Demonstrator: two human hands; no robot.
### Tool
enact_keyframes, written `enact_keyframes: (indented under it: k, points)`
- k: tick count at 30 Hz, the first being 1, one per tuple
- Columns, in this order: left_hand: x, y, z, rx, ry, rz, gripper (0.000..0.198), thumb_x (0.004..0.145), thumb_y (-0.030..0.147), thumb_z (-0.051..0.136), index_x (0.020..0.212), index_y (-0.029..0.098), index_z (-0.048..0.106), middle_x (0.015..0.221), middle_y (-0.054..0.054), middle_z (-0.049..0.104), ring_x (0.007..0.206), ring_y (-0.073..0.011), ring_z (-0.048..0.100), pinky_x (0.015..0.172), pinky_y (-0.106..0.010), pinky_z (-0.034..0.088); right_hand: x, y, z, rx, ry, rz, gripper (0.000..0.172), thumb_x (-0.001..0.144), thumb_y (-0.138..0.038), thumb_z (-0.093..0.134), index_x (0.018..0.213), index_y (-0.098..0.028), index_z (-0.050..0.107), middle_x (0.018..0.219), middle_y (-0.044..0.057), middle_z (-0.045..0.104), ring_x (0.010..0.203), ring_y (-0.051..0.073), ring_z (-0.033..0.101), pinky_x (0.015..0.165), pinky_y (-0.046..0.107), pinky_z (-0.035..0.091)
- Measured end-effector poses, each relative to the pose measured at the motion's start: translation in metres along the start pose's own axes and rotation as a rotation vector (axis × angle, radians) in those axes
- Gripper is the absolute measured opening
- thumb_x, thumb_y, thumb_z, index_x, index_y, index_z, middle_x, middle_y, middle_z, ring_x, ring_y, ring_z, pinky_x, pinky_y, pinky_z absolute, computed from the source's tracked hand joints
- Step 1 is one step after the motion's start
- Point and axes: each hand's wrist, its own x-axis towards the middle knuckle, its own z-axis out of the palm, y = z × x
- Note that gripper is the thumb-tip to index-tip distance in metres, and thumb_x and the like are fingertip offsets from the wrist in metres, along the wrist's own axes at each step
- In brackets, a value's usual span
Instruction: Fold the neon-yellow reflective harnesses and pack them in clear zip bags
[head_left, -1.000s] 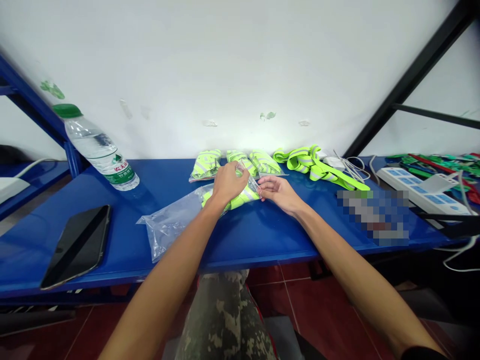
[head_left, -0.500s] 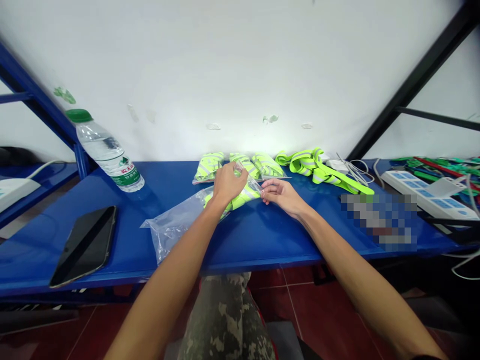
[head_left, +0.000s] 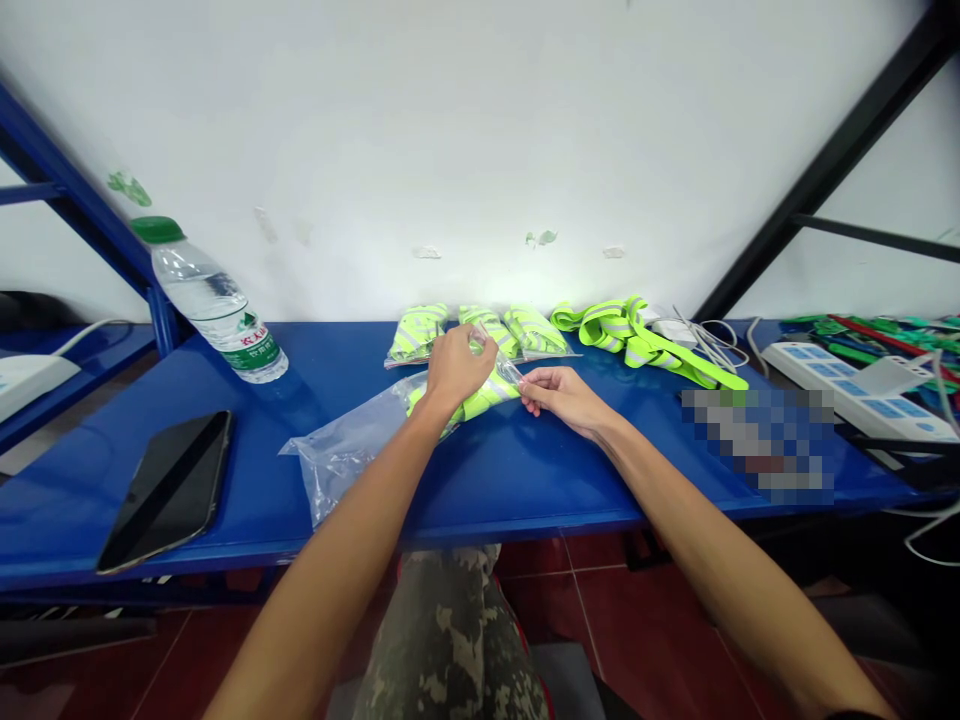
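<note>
A clear plastic bag with a folded yellow-green reflective strap inside lies near the middle of the blue table. My left hand pinches the bag's upper edge, its fingers curled over the strap. At the bag's right corner, my right hand holds the plastic between thumb and fingertips. Another clear plastic bag, looking flat, spreads out under and left of my left forearm. Behind the hands, three bagged straps stand in a row by the wall. A loose yellow-green strap is heaped to their right.
A water bottle with a green cap stands at the back left, and a black phone lies at the front left. White power strips and cables are at the right. The blue table has its front edge by my knees.
My right hand has shifted very slightly left along the bag's corner, its fingers closer together. My left hand keeps its hold at the same place.
</note>
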Motion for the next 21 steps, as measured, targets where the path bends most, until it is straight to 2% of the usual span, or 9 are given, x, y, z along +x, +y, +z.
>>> enact_keyframes:
  k: [8, 21]
  points:
    - [-0.0005, 0.0005, 0.0001, 0.007, 0.016, 0.04, 0.022, 0.087, 0.034, 0.048, 0.08, 0.02, 0.064, 0.088, -0.006, 0.073, 0.087, -0.0241, 0.066, 0.078, -0.032, 0.044, 0.0019, 0.0008, 0.0024, 0.066, -0.004, 0.033, 0.04, 0.061, -0.049, 0.083, 0.07, -0.016, 0.062, 0.057, -0.001, 0.061, 0.049, 0.01, 0.052, 0.049, 0.024, 0.039]
    - [-0.0014, 0.0018, 0.0002, 0.033, 0.0, 0.043, 0.022, 0.088, 0.034, 0.049, 0.083, 0.02, 0.065, 0.088, -0.007, 0.073, 0.087, -0.0244, 0.065, 0.076, -0.031, 0.044, 0.0016, 0.0025, 0.0049, 0.066, 0.004, -0.026, 0.04, 0.064, -0.05, 0.083, 0.073, -0.017, 0.062, 0.056, -0.002, 0.058, 0.049, 0.009, 0.049, 0.049, 0.025, 0.036]
